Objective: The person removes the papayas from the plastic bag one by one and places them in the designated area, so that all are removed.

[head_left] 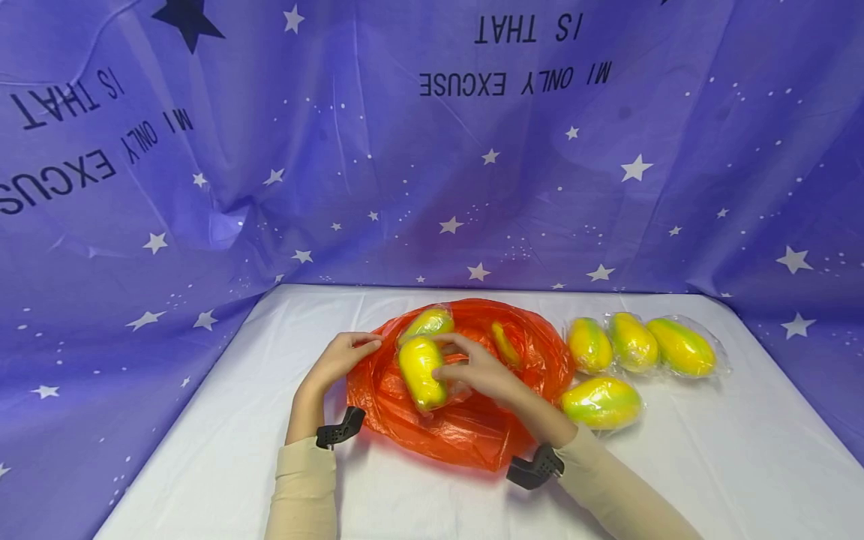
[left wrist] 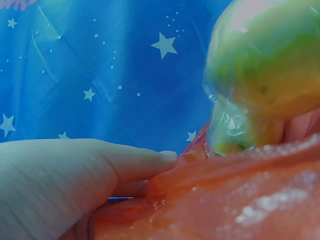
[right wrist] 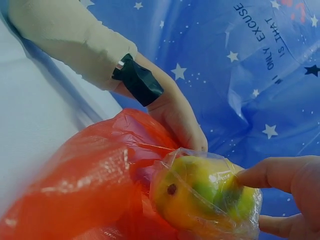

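A red plastic bag (head_left: 466, 442) lies spread on the table with its mouth open. My left hand (head_left: 340, 360) pinches the bag's left rim between thumb and fingers, as the left wrist view also shows. With thumb and fingertips, my right hand (head_left: 482, 371) holds a yellow-green mango (head_left: 421, 371) in clear wrap above the bag's mouth. Just behind it, a second wrapped mango (head_left: 432, 321) shows at the bag's far left side. Part of another mango (head_left: 505, 345) is visible inside the bag, toward the right; red film covers the rest.
To the right of the bag lie several wrapped mangoes, three in a back row, including a far-right mango (head_left: 682, 347), and one mango (head_left: 602, 403) nearer the front. A purple star-printed cloth (head_left: 439, 172) hangs behind the white table (head_left: 742, 450).
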A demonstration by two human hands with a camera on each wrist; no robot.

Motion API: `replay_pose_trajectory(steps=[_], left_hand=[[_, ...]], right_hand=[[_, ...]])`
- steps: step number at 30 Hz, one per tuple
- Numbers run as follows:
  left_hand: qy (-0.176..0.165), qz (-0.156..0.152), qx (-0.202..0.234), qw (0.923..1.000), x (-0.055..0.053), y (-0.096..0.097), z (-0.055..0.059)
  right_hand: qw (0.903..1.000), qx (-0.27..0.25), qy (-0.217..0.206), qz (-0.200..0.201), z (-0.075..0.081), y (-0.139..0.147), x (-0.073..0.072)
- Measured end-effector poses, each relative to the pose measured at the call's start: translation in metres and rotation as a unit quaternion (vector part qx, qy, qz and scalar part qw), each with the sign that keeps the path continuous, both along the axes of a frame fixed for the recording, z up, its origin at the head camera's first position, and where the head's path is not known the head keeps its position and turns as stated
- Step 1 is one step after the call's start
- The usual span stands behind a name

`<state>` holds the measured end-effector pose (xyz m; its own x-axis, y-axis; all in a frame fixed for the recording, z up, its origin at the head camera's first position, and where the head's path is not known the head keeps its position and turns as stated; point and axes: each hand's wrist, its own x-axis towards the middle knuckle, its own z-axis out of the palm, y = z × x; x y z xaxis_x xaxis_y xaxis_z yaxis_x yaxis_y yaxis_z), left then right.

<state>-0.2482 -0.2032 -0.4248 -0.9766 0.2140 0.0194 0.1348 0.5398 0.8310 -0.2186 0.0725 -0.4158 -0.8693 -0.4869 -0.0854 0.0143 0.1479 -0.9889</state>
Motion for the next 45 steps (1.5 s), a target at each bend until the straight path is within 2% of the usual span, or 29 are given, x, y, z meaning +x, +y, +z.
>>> replay_pose_trajectory(steps=[6, 16, 27, 34, 45], left_hand=[[0.007, -0.006, -0.005, 0.9999, -0.001, -0.002, -0.003], [0.006, -0.011, 0.001, 0.9999, -0.001, 0.001, -0.002], [0.001, -0.002, -0.009, 1.0000, -0.003, -0.001, -0.004], [0.006, -0.004, -0.006, 1.0000, 0.000, -0.001, 0.001], [-0.002, 0.008, -0.015, 0.9999, -0.001, 0.000, -0.001]], right_hand=[[0.9998, 0.009, 0.014, -0.013, 0.005, 0.010, 0.005], [0.9982, 0.037, 0.017, -0.044, 0.006, 0.028, 0.011], [0.9987, 0.033, 0.022, -0.031, 0.007, 0.046, 0.014], [0.9972, 0.055, 0.023, -0.045, 0.013, 0.057, 0.019], [0.9965, 0.032, 0.013, -0.075, 0.022, 0.081, 0.024]])
